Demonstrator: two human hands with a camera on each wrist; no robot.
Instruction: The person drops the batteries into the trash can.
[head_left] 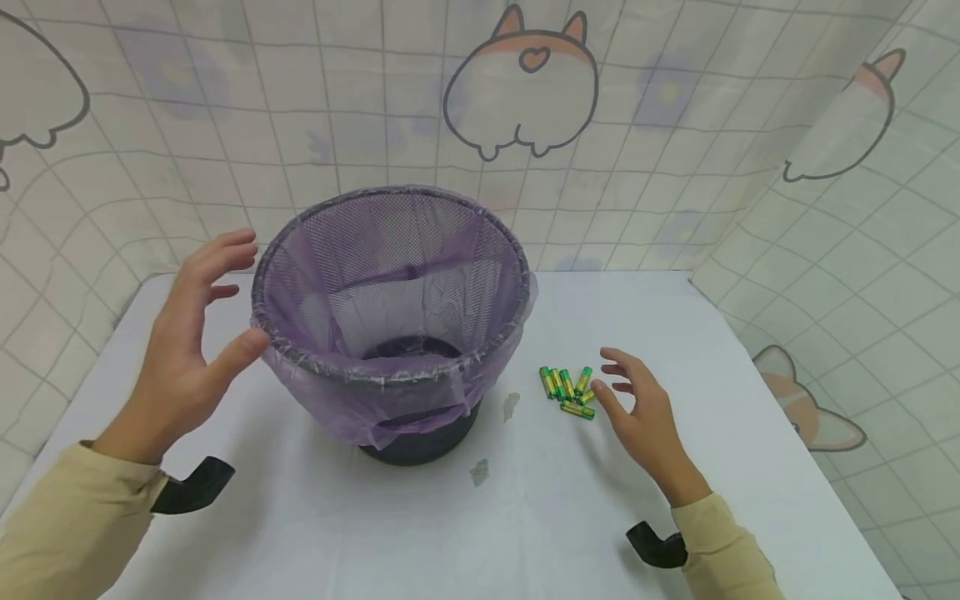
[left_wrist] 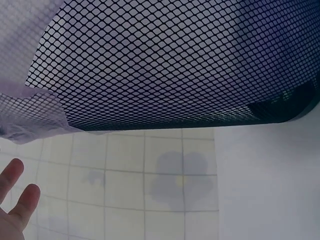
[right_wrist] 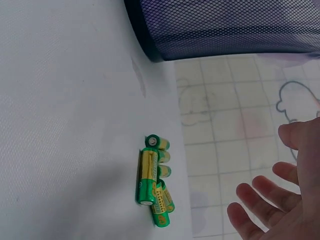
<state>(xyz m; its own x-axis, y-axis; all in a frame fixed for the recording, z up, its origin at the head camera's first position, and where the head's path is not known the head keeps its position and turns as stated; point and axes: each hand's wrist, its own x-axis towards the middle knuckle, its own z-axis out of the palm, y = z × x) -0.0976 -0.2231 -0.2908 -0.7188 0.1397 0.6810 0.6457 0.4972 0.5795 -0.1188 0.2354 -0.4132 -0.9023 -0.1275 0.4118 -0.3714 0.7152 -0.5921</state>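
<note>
A black mesh wastebasket (head_left: pixel 420 442) lined with a thin purple bag (head_left: pixel 337 400) stands upright on the white table. Beside its rim on the left is my left hand (head_left: pixel 183 350), fingers spread in a loose curve and holding nothing; the thumb tip is at the rim, and I cannot tell whether it touches. Several green and yellow batteries (head_left: pixel 566 385) lie in a small cluster right of the basket. My right hand (head_left: pixel 641 408) hovers just right of them, fingers apart and empty. In the right wrist view the batteries (right_wrist: pixel 148 175) lie below the basket's base (right_wrist: pixel 142 35).
The white table (head_left: pixel 360 533) bears two grey patches (head_left: pixel 480 472) near the basket. A cloth with a grid and corgi drawings (head_left: pixel 637 192) hangs behind and at the sides. A black wrist mount (head_left: pixel 198 487) juts from each sleeve.
</note>
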